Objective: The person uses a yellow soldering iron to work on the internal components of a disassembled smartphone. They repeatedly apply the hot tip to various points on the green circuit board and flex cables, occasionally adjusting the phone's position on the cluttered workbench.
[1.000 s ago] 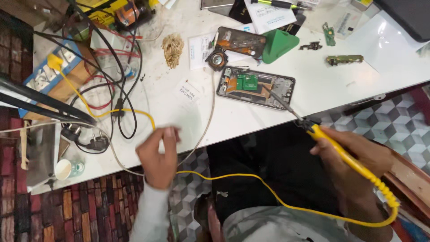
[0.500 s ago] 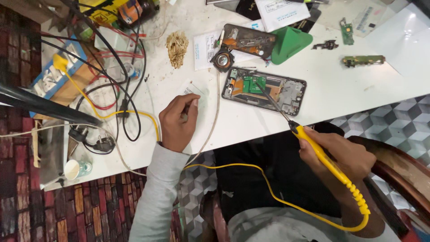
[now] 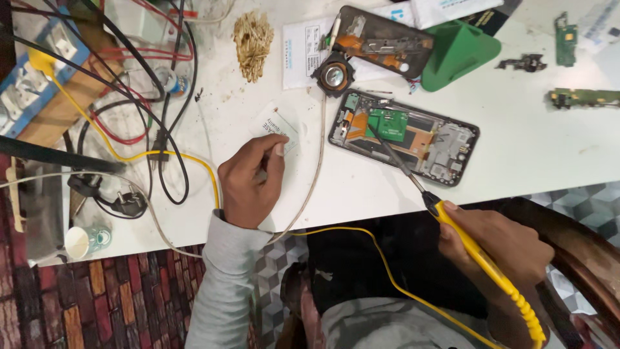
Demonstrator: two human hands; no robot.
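Note:
An opened phone with its back removed lies on the white table, its green board exposed. My right hand grips a yellow soldering iron; the iron's thin tip rests on the green board. My left hand lies on the table, its fingertips pressing a small white packet. A pale wire runs just right of that hand. A yellow cord trails from the iron across my lap.
A second phone shell, a round speaker part and a green stand lie beyond the phone. Small circuit boards sit at the right. Tangled cables, a power strip and brass wool crowd the left. A paper cup stands on a ledge beside the near table edge.
My left hand rose from below the table edge onto the table and now presses the white packet. The soldering iron tip has moved in onto the phone's green board.

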